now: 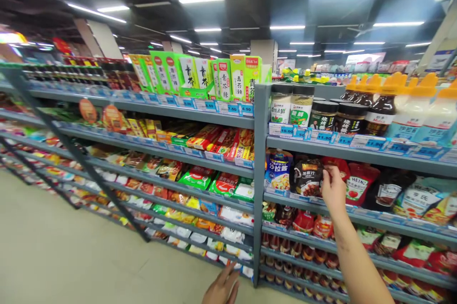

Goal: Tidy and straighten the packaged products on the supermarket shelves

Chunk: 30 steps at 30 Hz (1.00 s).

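My right hand (pixel 333 187) reaches to the shelf on the right, its fingers bent against the right edge of a black sauce pouch (pixel 307 178). That pouch stands upright and shows a picture of food. On its left is a blue salad dressing pouch (pixel 279 171). Right of my hand stands a red Heinz ketchup pouch (pixel 359 181); another red pouch (pixel 337 166) is partly hidden behind my fingers. Low at the bottom edge, my left hand (pixel 222 287) is in the air with its fingers stretched out, holding nothing. Its wrist is out of view.
Seasoning jars (pixel 323 114) and orange-capped bottles (pixel 383 109) line the shelf above. A grey upright post (pixel 262 175) divides the shelving. To its left are green wasabi boxes (pixel 224 78) and rows of packets (pixel 194 178). Pale floor (pixel 89 251) lies at lower left.
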{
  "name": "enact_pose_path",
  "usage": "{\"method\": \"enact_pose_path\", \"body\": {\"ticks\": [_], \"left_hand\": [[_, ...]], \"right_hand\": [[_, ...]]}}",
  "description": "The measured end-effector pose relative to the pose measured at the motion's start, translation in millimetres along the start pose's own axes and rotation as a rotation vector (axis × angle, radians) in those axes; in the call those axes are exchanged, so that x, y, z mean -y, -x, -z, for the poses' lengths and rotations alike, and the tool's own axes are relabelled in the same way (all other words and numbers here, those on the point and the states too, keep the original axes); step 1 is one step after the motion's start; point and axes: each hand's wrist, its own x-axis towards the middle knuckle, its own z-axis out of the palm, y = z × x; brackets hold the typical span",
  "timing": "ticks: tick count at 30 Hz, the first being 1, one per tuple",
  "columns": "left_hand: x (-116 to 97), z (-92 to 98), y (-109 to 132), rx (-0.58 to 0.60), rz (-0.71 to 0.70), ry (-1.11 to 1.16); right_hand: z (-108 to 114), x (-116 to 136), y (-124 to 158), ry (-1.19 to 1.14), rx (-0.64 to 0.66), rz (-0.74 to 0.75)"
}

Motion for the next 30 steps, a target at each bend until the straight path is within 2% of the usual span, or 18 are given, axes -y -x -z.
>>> {"method": "enact_pose_path", "body": {"ticks": [4,7,10,12,13,15,18,20,22,25,28,30], "left_hand": [[-21.6,7.9,-24.5,0.034,0.02,0.027],[-27.4,12.0,-32.3,0.09,0.081,0.035],[-29.5,8.9,-32.7,0.144,0.158,0.04],[-31.4,-1.1,-29.9,0.154,0.193,0.054],[-32.8,-8.8,-28.0,0.15,0.203,0.064],[-36.7,-27.8,-24.2,0.135,0.221,0.079],[-46.3,-53.8,-20.2,0.155,0.266,0.082],[-53.8,-61.0,-20.1,0.207,0.294,0.107],[-58.9,-57.7,-23.0,0.269,0.319,0.161],[-55.3,-40.5,-33.5,0.348,0.364,0.217],[-37.4,-20.8,-50.8,0.38,0.347,0.243],[-20.6,-8.6,-63.2,0.364,0.307,0.271]], "right_hand": [[3.1,1.9,0.5,0.081,-0.029,0.027],[10.8,11.8,2.0,0.118,-0.159,0.135],[16.6,22.7,11.5,0.002,-0.342,0.265],[15.1,23.5,25.1,-0.141,-0.353,0.38],[11.9,20.8,33.8,-0.201,-0.306,0.437],[1.0,9.7,54.2,-0.273,-0.132,0.511],[-20.3,-13.3,87.1,-0.284,0.17,0.504],[-30.9,-26.3,107.0,-0.286,0.318,0.462],[-35.8,-34.5,123.3,-0.291,0.441,0.452],[-37.0,-39.9,139.8,-0.274,0.641,0.51],[-40.5,-42.7,149.1,-0.212,0.803,0.56],[-46.7,-43.4,153.7,-0.165,0.819,0.562]]}}
